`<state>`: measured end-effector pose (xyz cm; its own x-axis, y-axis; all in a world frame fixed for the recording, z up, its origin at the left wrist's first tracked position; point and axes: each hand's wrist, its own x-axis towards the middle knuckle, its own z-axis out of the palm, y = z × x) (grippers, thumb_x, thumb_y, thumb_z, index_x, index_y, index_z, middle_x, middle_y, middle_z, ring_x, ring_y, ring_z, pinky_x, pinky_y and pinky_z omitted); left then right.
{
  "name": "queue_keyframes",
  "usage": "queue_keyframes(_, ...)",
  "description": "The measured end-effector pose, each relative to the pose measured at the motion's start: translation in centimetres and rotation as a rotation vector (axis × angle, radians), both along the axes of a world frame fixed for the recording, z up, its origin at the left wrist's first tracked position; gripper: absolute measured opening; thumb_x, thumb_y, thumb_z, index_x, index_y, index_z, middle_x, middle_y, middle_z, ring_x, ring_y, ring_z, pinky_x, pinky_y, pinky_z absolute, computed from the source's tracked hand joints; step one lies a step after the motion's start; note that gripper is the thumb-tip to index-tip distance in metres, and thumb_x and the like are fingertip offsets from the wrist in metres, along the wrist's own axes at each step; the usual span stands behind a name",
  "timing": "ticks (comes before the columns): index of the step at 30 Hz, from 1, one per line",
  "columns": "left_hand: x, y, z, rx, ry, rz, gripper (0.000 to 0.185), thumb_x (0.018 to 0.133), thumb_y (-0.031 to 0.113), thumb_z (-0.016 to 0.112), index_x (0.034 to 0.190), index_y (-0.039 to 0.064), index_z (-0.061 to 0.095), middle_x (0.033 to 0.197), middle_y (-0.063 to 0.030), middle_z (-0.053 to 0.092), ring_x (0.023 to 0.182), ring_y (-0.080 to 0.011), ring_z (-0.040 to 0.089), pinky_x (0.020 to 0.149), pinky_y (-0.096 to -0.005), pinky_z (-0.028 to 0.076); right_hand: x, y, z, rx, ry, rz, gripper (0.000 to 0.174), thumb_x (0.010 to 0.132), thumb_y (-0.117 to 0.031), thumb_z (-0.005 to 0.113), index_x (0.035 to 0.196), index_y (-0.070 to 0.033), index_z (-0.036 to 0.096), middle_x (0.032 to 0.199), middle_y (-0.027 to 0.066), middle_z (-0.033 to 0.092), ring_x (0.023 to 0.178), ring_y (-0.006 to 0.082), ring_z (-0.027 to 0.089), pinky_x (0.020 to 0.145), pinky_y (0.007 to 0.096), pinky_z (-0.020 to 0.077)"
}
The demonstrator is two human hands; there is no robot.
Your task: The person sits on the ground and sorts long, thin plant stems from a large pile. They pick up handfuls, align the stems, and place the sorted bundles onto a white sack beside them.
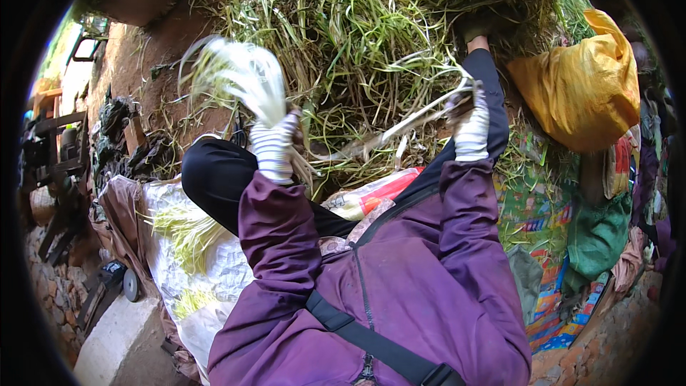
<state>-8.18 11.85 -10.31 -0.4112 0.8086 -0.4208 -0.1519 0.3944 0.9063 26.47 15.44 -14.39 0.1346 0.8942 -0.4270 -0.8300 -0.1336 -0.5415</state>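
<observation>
My left hand (284, 131), in a striped sleeve cuff, grips a bunch of pale stalks (252, 75). Their upper ends fan out in a motion blur, and more stalk ends stick out below the fist. To the right, my right hand (464, 107) holds a few long pale stalks (418, 116) that slant down and left towards the middle. Dark stains show on its fingers. Beyond both hands lies a large heap of cut green and yellowish grass-like stalks (343, 27).
On a white woven sheet (230, 257) at my left lie small bundles of pale stalks (187, 236). A full yellow sack (584, 86) stands at right, with a green sack (597, 236) below it. My bent legs (217, 174) flank the near side of the heap.
</observation>
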Motion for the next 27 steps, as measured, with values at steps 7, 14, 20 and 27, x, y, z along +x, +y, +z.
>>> queue_keyframes(7,4.7,-0.6,2.7,-0.081,-0.268,-0.212,0.024,0.073,0.015,0.076,0.090,0.004,0.062,0.060,0.0039,0.054,0.043,-0.0050,0.044,0.039,-0.0198,0.034,-7.9,-2.5,3.2,0.115,-0.384,0.449,0.022,0.090,-0.023,0.058,0.091,-0.002,0.064,0.075,0.0047,0.064,0.059,0.0077,0.059,0.053,0.0192,0.0466)
queue_keyframes(14,7.0,-1.6,1.2,0.040,-0.327,-0.251,0.023,0.073,0.010,0.075,0.091,0.003,0.062,0.065,0.0017,0.059,0.046,-0.0058,0.049,0.043,-0.0194,0.038,-12.1,-3.9,4.1,0.138,-0.673,0.576,0.019,0.088,-0.021,0.061,0.092,-0.003,0.067,0.073,-0.0023,0.063,0.060,0.0022,0.053,0.054,0.0162,0.0404)
queue_keyframes(20,3.7,-0.1,3.7,0.090,-0.206,-0.024,0.017,0.077,0.013,0.070,0.086,0.002,0.059,0.059,-0.0022,0.058,0.041,-0.0080,0.048,0.036,-0.0194,0.038,-7.5,-4.5,0.1,-0.049,-0.612,0.397,0.022,0.089,-0.024,0.060,0.091,-0.003,0.063,0.070,0.0019,0.062,0.054,0.0051,0.054,0.046,0.0178,0.0429)
queue_keyframes(27,-1.5,1.6,8.0,0.328,-0.354,0.070,0.017,0.084,0.013,0.064,0.096,0.003,0.057,0.069,-0.0059,0.060,0.044,-0.0086,0.048,0.035,-0.0192,0.035,-1.8,-0.2,-5.1,-0.223,-2.059,1.021,0.037,0.084,-0.042,0.056,0.087,-0.006,0.064,0.083,0.0192,0.063,0.077,0.0348,0.061,0.069,0.0417,0.0470)
